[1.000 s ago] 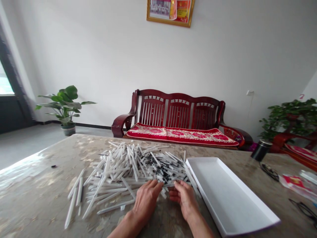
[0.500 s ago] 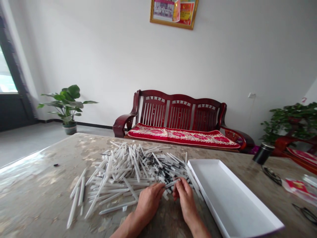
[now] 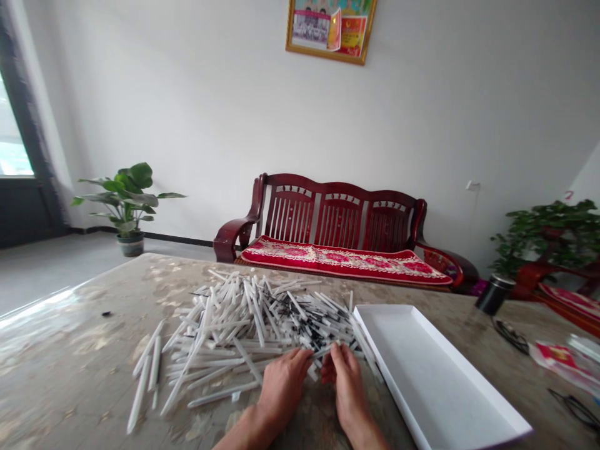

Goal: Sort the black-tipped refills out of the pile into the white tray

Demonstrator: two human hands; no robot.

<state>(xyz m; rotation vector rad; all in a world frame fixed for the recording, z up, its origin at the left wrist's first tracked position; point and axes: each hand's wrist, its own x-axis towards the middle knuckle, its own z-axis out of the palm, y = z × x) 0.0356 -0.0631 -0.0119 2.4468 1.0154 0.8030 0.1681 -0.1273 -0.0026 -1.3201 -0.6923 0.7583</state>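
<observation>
- Left hand point(image 3: 284, 382) and right hand point(image 3: 347, 380) pinch a slim tube point(image 3: 322, 354) between them, fingers narrow.
- Pale tubes point(image 3: 255, 317) lie heaped just beyond.
- A white box point(image 3: 438, 375) sits at right.

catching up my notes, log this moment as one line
left hand touching stick; right hand pinching same stick; pile beyond hands; box right of pile

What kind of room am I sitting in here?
Probably a living room in a home: there's a carved wooden sofa with a red seat cover, a framed picture on the wall, and a potted plant.
</observation>
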